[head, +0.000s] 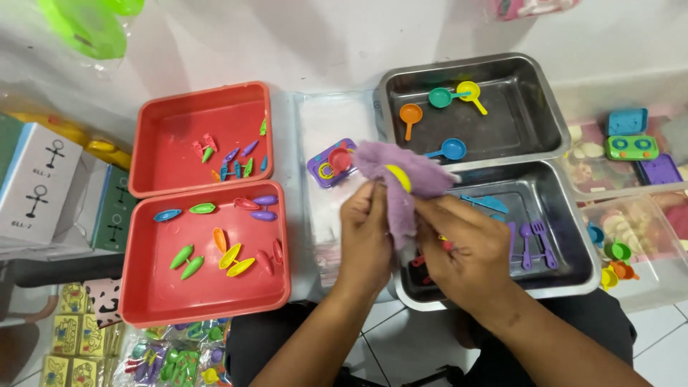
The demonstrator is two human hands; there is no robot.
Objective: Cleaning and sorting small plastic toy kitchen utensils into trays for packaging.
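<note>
My left hand (pixel 367 228) and my right hand (pixel 459 247) both grip a fuzzy purple cloth (pixel 401 172), held up between the trays. A small yellow toy piece (pixel 398 177) pokes out of the cloth's folds; its shape is mostly hidden. Just left of the cloth sits a purple toy stove (pixel 326 168) with a red pan on it, resting on a stack of clear plastic bags (pixel 337 122). Below my right hand a metal tray (pixel 573 279) holds purple toy utensils and a blue knife.
A far metal tray (pixel 537 93) holds several small coloured toy pans. Two red trays (pixel 158 115) (pixel 143 301) on the left hold small coloured toy pieces. Clear bins (pixel 645 215) with toy stoves and cups stand at right. Boxes and packets lie at left.
</note>
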